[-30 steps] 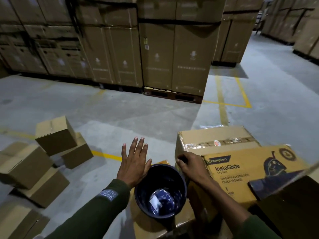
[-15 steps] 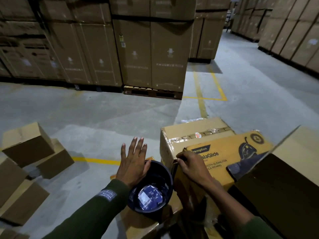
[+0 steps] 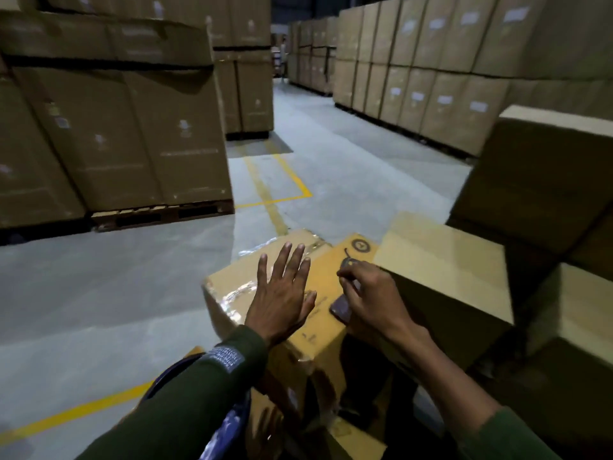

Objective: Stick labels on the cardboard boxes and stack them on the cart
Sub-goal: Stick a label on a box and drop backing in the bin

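grey floor [image 3: 99, 293] — yellow lines [image 3: 265, 202], wooden pallet [image 3: 162, 214]

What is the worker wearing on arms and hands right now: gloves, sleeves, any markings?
No gloves: left hand and right hand are bare. Both arms have dark green long sleeves; the left sleeve carries a small rectangular patch with pale, unreadable print near the cuff.

My left hand [image 3: 282, 293] lies flat, fingers spread, on top of a yellow-brown printed cardboard box [image 3: 318, 333] patched with clear shiny tape, and at its three o'clock my right hand [image 3: 371, 302] curls over the same top, fingertips [image 3: 346, 282] pressing near a dark glossy patch [image 3: 341, 308]. Touching that box at three o'clock sits a plain tan cardboard box [image 3: 444, 270], and under my green left sleeve [image 3: 185, 406], at seven o'clock, shows the rim of a dark blue round bucket [image 3: 229, 429]. Tall stacked brown cartons on a wooden pallet [image 3: 162, 212] stand at ten o'clock across the grey concrete floor [image 3: 99, 293] with its yellow lines.
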`<state>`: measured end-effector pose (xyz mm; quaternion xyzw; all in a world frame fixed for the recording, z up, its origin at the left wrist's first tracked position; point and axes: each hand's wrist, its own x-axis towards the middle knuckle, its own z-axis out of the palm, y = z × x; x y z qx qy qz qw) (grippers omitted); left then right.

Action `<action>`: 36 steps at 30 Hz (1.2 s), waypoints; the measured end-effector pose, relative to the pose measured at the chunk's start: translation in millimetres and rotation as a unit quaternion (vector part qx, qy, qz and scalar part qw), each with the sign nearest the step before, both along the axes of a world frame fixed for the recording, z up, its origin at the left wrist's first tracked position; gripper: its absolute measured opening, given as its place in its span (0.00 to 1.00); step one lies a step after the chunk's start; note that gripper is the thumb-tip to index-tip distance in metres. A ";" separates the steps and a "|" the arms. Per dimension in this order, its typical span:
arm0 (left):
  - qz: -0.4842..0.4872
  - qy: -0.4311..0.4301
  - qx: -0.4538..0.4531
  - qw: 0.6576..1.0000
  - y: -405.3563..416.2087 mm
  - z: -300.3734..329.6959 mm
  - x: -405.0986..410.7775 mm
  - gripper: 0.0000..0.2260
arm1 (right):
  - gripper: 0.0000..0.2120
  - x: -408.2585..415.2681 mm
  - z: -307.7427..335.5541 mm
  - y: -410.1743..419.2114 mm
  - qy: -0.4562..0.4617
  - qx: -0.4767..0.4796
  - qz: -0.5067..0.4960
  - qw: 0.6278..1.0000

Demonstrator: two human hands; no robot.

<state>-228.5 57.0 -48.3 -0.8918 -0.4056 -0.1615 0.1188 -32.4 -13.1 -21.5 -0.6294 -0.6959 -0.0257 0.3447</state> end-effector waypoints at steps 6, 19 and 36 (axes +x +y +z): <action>-0.092 0.023 0.009 0.995 1.5 17.3 75.6 0.29 | 0.05 60.6 23.0 -29.2 -0.018 0.034 -0.101 0.994; -0.224 0.099 -0.086 0.966 43.0 13.2 182.8 0.39 | 0.31 147.4 -16.1 -97.8 -0.075 -0.159 -0.261 0.949; -0.351 0.034 -0.064 0.933 43.8 -0.6 254.0 0.38 | 0.31 183.6 -13.7 -105.0 -0.109 -0.207 -0.391 0.890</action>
